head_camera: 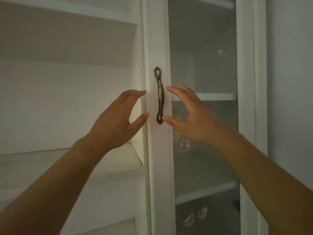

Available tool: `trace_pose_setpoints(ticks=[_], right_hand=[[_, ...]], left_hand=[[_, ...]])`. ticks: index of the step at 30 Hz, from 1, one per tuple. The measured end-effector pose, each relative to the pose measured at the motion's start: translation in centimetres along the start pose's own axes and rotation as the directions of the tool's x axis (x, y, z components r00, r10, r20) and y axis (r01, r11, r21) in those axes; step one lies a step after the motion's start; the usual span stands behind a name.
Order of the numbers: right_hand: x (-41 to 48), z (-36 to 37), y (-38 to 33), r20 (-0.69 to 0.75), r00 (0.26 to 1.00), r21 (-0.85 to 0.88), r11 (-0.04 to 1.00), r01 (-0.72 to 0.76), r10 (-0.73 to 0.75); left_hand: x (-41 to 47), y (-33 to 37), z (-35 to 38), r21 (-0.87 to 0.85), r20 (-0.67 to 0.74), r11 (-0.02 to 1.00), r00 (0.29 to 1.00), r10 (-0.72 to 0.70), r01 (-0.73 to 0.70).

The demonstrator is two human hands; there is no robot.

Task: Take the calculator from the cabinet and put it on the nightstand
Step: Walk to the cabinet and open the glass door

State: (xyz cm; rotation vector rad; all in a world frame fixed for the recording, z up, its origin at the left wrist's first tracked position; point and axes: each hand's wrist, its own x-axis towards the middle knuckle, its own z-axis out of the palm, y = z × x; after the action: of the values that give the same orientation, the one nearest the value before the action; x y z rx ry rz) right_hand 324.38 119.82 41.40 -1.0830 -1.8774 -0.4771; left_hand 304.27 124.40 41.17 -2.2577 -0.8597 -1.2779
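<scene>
A white cabinet door [159, 158] with a frosted glass panel fills the middle and right of the head view. A dark metal handle [160, 97] runs upright on its left stile. My left hand [116, 119] is spread open just left of the handle, fingertips at the door's edge. My right hand [189, 116] is spread open just right of the handle, thumb tip touching or nearly touching its lower end. Neither hand holds anything. No calculator or nightstand is in view.
To the left are open white shelves [67, 160]. Behind the glass I see faint shelf boards [203, 96]. Small cartoon stickers [184, 145] are stuck on the glass below my right hand. A grey wall [291, 82] lies at far right.
</scene>
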Motion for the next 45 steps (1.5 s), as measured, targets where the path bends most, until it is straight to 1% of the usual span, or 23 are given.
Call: trace_pose_setpoints(ticks=[2, 7, 12, 18, 21, 25, 29, 33, 37, 41, 45], right_hand=[[0.5, 0.3, -0.3, -0.018, 1.000, -0.010, 1.000, 0.002, -0.002], [1.5, 1.0, -1.0, -0.084, 0.996, -0.036, 0.999, -0.033, 0.030], [1.9, 2.1, -0.9, -0.143, 0.989, -0.109, 0.992, -0.059, 0.043], [2.8, 3.1, -1.6, -0.159, 0.986, -0.183, 0.980, -0.079, 0.050], [2.9, 3.4, -1.5, -0.165, 0.985, -0.200, 0.976, -0.087, 0.054], [2.8, 3.3, -1.5, -0.197, 0.978, -0.156, 0.984, -0.092, 0.060], [3.0, 3.4, -1.3, -0.189, 0.981, -0.086, 0.995, -0.052, 0.035], [3.3, 3.6, -0.7, -0.203, 0.979, -0.102, 0.995, 0.005, -0.025], [3.7, 3.5, -0.7, -0.257, 0.965, -0.106, 0.994, 0.018, -0.045], [3.6, 4.3, -0.6, -0.276, 0.961, -0.128, 0.992, -0.019, -0.017], [3.2, 5.5, -1.1, -0.384, 0.923, -0.098, 0.992, -0.081, 0.038]], left_hand=[[0.5, -0.2, 0.2, -0.033, -0.016, 0.999, 1.000, 0.010, -0.011], [1.4, -1.1, 0.7, -0.101, -0.001, 0.994, 0.999, 0.037, -0.037], [2.0, -2.5, 1.8, -0.185, -0.016, 0.981, 0.998, 0.063, -0.064], [3.2, -4.5, 3.2, -0.269, -0.090, 0.959, 0.993, 0.072, -0.093], [3.5, -5.0, 3.9, -0.311, -0.083, 0.943, 0.992, 0.098, -0.119], [2.9, -4.7, 4.4, -0.350, -0.092, 0.928, 0.990, 0.103, -0.129], [2.5, -4.3, 4.6, -0.363, -0.077, 0.928, 0.995, 0.060, -0.084], [3.2, -4.5, 5.1, -0.341, -0.102, 0.936, 0.993, 0.057, -0.089], [4.2, -5.1, 5.7, -0.354, -0.121, 0.932, 0.992, 0.038, -0.079], [4.3, -5.7, 6.5, -0.429, -0.124, 0.894, 0.989, 0.080, -0.126], [4.4, -5.9, 7.5, -0.518, -0.142, 0.842, 0.986, 0.087, -0.149]])
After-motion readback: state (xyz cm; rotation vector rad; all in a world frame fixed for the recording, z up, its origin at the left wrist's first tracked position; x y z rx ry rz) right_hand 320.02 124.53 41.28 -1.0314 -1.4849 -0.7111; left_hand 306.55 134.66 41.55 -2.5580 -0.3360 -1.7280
